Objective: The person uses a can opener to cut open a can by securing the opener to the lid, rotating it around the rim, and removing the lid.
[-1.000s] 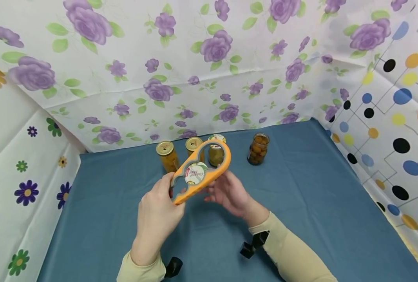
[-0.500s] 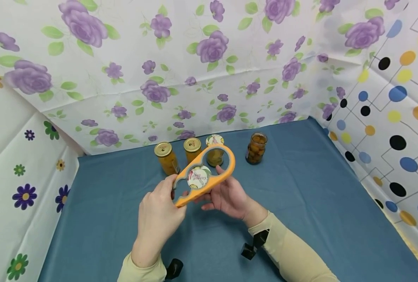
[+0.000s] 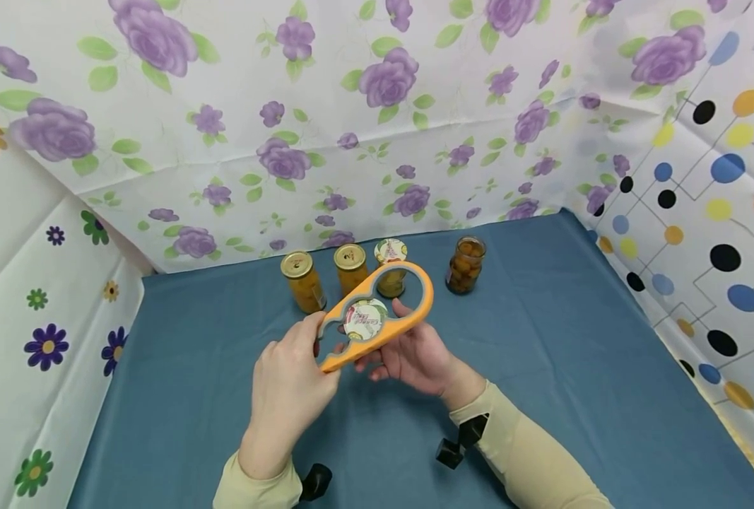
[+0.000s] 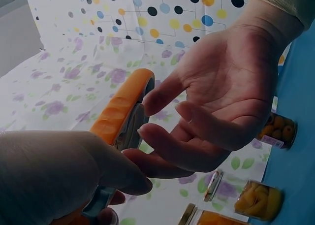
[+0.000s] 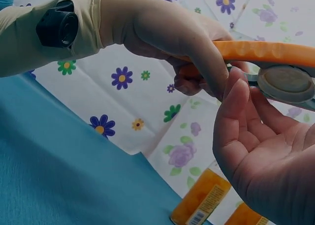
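Note:
My left hand grips one end of an orange jar opener with a grey lining and scalloped openings, holding it above the blue table. A round white printed lid sits in its middle opening; the right wrist view shows the lid's pale underside. Palm up, my right hand stays just below the opener with loosely bent fingers, its fingertips close to the lid. Behind, to the right, stands a lidless glass jar of round brown pieces.
Farther back on the blue cloth stand two gold-lidded jars and one with a white printed lid. Patterned sheets wall the back and sides. A small black camera is strapped at each wrist.
The opener, with the lid in it, has shifted slightly right and its far end sits lower in view. My right thumb now shows beside it, where before it was hidden.

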### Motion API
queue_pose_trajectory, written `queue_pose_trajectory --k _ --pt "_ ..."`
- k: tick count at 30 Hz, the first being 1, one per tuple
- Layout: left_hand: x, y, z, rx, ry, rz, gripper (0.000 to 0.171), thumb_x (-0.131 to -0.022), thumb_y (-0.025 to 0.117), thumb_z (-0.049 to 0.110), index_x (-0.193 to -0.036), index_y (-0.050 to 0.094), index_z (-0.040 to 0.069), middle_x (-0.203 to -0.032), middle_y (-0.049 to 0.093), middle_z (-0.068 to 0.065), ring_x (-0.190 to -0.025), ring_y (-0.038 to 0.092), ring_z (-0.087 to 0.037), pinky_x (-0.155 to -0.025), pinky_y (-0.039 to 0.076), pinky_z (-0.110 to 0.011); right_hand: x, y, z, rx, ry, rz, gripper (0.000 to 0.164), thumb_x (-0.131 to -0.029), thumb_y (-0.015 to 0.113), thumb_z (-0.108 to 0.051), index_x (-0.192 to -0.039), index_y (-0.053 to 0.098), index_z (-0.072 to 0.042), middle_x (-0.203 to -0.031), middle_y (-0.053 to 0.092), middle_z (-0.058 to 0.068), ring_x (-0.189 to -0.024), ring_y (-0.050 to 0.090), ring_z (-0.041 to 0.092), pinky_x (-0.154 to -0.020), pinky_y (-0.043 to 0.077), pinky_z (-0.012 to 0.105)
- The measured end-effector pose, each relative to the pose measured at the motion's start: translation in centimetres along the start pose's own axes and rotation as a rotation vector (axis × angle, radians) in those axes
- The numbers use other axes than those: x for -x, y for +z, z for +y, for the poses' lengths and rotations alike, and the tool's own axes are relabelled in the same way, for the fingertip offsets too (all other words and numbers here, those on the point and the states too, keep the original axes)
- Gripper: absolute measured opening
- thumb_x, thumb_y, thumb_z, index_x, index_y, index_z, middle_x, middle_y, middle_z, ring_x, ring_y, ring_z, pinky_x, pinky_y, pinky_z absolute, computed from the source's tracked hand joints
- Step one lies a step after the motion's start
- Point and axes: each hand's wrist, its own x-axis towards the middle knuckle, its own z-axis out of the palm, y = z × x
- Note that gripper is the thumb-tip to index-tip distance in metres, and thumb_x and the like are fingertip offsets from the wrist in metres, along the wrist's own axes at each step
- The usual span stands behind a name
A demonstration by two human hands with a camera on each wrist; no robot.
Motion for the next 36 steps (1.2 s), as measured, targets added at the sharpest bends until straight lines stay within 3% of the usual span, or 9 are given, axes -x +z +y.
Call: queue_pose_trajectory --k 4,10,18,26,36 --pt "-0.13 -0.01 0.2 -0.005 0.015 0.004 0.05 -0.068 0.075 0.012 -0.116 0.065 0.005 -0.07 0.054 0.003 -0.048 0.037 -0.012 -0.043 0.032 -0.031 -0.09 0.09 -0.09 -0.022 -0.006 -0.032 0.077 -0.105 0.011 -0.058 -0.148 0.039 0.0 -0.132 0.059 0.016 -0.097 0.063 0.022 -0.075 0.055 0.031" --pt "-0.08 0.01 0.21 -0.018 0.016 -0.011 0.052 -0.064 0.075 0.011 -0.116 0.066 0.006 -0.069 0.054 0.003 -0.046 0.033 -0.012 -0.042 0.031 -0.031 0.01 0.06 0.05 -0.036 -0.006 -0.04 0.076 -0.104 0.017 -0.06 -0.147 0.041 -0.002 -0.13 0.061 0.014 -0.096 0.063 0.021 -0.074 0.054 0.03" --pt "0.14 0.16 0.22 -0.022 0.03 -0.024 0.051 -0.067 0.078 0.016 -0.115 0.066 0.006 -0.07 0.054 0.003 -0.048 0.035 -0.013 -0.043 0.033 -0.031 -0.08 0.12 0.33 -0.055 -0.022 -0.074 0.077 -0.099 0.038 -0.064 -0.145 0.043 -0.003 -0.125 0.063 0.011 -0.096 0.063 0.02 -0.075 0.051 0.03" --pt "0.17 0.14 0.33 -0.011 0.048 -0.025 0.052 -0.066 0.081 0.018 -0.114 0.066 0.007 -0.071 0.055 0.004 -0.05 0.037 -0.013 -0.045 0.033 -0.031 -0.1 0.07 0.55 -0.161 -0.013 -0.063 0.067 -0.103 0.032 -0.058 -0.138 0.047 -0.003 -0.122 0.063 0.012 -0.093 0.059 0.019 -0.076 0.047 0.031" --pt "0.08 0.0 0.31 -0.018 0.074 -0.028 0.055 -0.065 0.08 0.016 -0.116 0.065 0.007 -0.072 0.056 0.003 -0.053 0.039 -0.013 -0.046 0.034 -0.031 0.12 -0.1 0.47 -0.225 -0.015 -0.084 0.061 -0.102 0.042 -0.055 -0.137 0.05 -0.005 -0.126 0.062 0.011 -0.086 0.058 0.017 -0.075 0.046 0.029"
